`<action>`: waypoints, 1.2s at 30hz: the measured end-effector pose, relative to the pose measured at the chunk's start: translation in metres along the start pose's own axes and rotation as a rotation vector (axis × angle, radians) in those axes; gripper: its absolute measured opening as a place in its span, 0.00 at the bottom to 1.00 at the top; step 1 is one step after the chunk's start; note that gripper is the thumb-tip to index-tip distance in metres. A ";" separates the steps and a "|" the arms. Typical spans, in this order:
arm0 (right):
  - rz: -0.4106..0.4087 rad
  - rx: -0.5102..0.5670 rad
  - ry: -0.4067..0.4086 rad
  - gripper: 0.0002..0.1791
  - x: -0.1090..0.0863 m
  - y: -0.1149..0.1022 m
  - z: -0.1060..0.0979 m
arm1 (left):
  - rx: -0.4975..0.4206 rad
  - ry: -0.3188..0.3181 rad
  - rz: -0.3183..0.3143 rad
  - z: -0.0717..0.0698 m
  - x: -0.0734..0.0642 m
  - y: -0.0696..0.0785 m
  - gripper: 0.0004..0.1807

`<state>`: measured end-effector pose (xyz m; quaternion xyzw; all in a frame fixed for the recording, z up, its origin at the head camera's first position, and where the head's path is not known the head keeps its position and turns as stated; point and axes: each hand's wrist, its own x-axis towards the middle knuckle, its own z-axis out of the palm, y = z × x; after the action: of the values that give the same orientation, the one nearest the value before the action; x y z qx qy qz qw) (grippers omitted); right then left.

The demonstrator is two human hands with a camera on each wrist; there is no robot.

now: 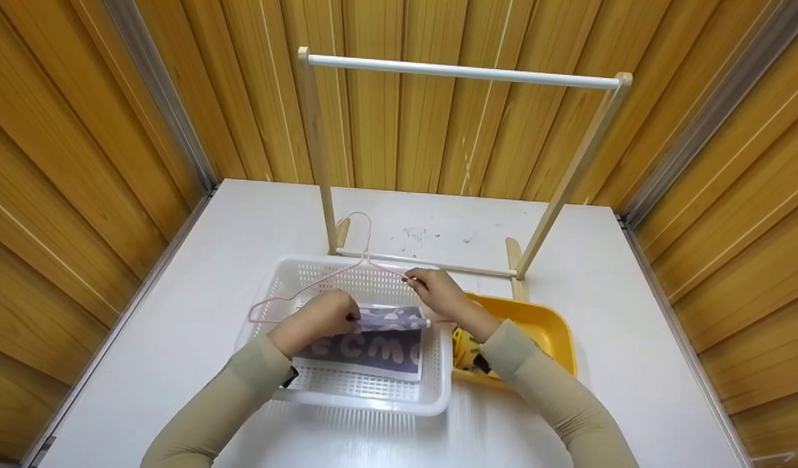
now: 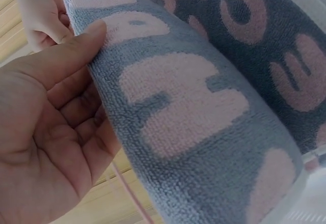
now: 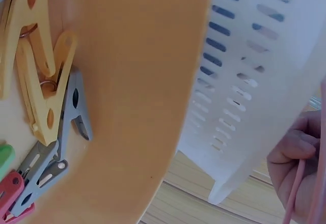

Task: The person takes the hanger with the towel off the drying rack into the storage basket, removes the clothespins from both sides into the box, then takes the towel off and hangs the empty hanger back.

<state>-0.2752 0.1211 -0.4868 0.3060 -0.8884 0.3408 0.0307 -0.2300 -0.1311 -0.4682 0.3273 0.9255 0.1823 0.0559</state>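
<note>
A pink wire hanger point(image 1: 321, 281) is held over the white perforated basket point(image 1: 373, 404), its hook toward the rack. My right hand point(image 1: 438, 292) pinches the hanger's right shoulder. With thumb on top and fingers behind, my left hand point(image 2: 56, 117) pinches the edge of a grey-blue towel point(image 2: 183, 102) with pale pink letters. In the head view, that towel's upper part point(image 1: 392, 318) is folded over at the hanger's lower bar, and the rest lies in the basket. My left hand point(image 1: 324, 315) covers the towel's left end there.
A wooden rack with a white top rail point(image 1: 464, 69) stands behind the basket. To the right, a yellow tub point(image 1: 558, 331) holds several clothespins point(image 3: 48, 91) in yellow, grey, green and pink. Wood-patterned walls point(image 1: 431, 143) enclose the white table point(image 1: 633, 364).
</note>
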 end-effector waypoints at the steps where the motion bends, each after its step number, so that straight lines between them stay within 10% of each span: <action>1: 0.005 0.022 0.004 0.12 -0.001 -0.001 -0.002 | 0.001 0.003 0.006 0.000 -0.001 0.000 0.05; 8: 0.063 0.270 -0.027 0.15 -0.013 -0.011 -0.018 | 0.037 0.046 0.043 -0.004 -0.004 0.004 0.03; 24: 0.081 0.415 0.092 0.16 -0.035 -0.033 -0.044 | 0.203 0.319 0.095 -0.027 -0.007 0.031 0.06; 36: 0.096 0.458 0.208 0.14 -0.050 -0.029 -0.038 | 0.015 0.415 0.084 -0.058 -0.001 0.050 0.09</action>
<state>-0.2245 0.1541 -0.4534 0.2259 -0.7935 0.5640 0.0356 -0.2134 -0.1131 -0.3959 0.3216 0.9041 0.2408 -0.1458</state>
